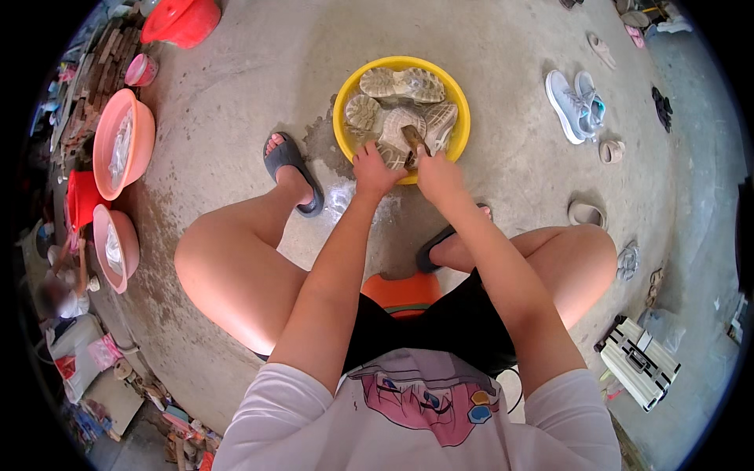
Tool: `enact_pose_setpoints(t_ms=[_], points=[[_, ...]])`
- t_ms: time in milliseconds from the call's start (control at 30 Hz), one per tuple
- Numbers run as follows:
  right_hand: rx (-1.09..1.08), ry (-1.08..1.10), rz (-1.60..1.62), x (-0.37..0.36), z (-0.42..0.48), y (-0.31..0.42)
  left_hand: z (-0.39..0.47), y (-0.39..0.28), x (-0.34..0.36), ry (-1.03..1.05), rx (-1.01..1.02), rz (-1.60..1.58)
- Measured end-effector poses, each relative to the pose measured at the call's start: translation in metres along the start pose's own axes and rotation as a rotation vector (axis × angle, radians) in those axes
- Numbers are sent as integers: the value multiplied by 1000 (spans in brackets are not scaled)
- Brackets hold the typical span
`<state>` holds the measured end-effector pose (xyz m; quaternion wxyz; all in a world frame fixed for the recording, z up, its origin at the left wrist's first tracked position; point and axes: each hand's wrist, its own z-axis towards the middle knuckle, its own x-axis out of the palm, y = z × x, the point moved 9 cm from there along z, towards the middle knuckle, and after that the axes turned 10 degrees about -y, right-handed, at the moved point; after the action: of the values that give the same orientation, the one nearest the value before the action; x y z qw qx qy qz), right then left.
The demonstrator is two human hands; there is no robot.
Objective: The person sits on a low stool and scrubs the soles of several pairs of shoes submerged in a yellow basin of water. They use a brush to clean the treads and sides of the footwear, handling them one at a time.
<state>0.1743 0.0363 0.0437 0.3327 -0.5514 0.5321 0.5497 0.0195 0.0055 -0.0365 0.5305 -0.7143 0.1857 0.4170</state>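
A yellow plastic basin (pixel 466 120) stands on the concrete floor before me, with several wet shoes in water. At its near side, my left hand (pixel 375 171) spreads its fingers and thumb around the near end of a pale shoe (pixel 402 125), whose sole faces up. My right hand (pixel 439 175) grips a brown scrubbing brush (pixel 414 136) by its handle, over that same shoe. The brush's bristles are hidden from view. Another shoe (pixel 445 120) leans at the right wall. A shoe with its sole up (pixel 403 84) lies along the far side, and one shoe end (pixel 361 112) shows at left.
Pink basins (pixel 145 141) (pixel 132 247) holding white cloth, a red bucket (pixel 85 197) and a red tub (pixel 191 26) stand left. Grey sneakers (pixel 574 106), loose slippers (pixel 586 213) and a white suitcase (pixel 637 362) are right. An orange stool (pixel 403 289) is under me. Another person (pixel 70 288) is far left.
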Motion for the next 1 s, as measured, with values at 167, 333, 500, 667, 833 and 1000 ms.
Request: enact_pose_setpoints(t_ms=[167, 333, 500, 667, 833, 1000], points=[[106, 50, 115, 38, 64, -34, 1, -12, 2, -12, 28, -13], [104, 54, 108, 34, 43, -21, -1, -15, -4, -35, -22, 26], [32, 51, 105, 14, -16, 1, -10, -7, -4, -27, -81, 46], [97, -12, 86, 21, 21, -24, -8, -10, -1, -28, -43, 33], [47, -35, 11, 28, 12, -13, -12, -12, -2, 27, -111, 33], [-57, 16, -23, 16, -39, 5, -10, -8, -3, -6, -134, 23]])
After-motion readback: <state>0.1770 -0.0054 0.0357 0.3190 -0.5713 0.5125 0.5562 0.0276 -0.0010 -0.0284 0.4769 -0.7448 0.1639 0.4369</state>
